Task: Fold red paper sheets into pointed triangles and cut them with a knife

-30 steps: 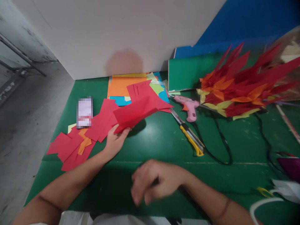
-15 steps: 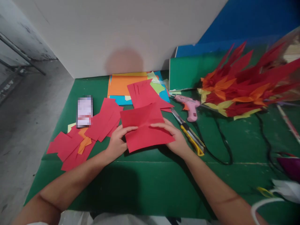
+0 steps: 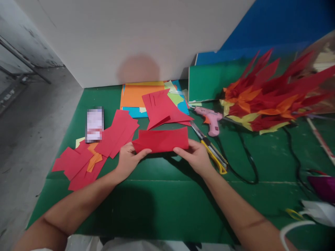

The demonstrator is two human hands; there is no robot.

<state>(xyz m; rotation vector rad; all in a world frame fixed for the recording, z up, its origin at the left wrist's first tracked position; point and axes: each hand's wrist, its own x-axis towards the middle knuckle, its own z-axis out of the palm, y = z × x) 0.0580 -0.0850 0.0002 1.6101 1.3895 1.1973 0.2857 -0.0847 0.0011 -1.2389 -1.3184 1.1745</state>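
A red paper sheet (image 3: 162, 140), folded into a long strip, is held just above the green table (image 3: 167, 202). My left hand (image 3: 128, 160) pinches its left end, thumb on top. My right hand (image 3: 195, 157) pinches its right end. Both hands are closed on the paper. Behind the strip lies another red sheet (image 3: 161, 108) with slits cut in it, one corner lifted.
Red and orange paper scraps (image 3: 89, 157) lie at the left beside a phone (image 3: 94, 124). Coloured sheets (image 3: 138, 96) are stacked at the back. A yellow utility knife (image 3: 213, 153), a pink glue gun (image 3: 210, 119) with black cord, and a red-orange paper flame piece (image 3: 269, 94) sit at the right.
My right hand came up from the near table edge and took the sheet's right side. The open red sheet has been folded in half into a narrow strip.
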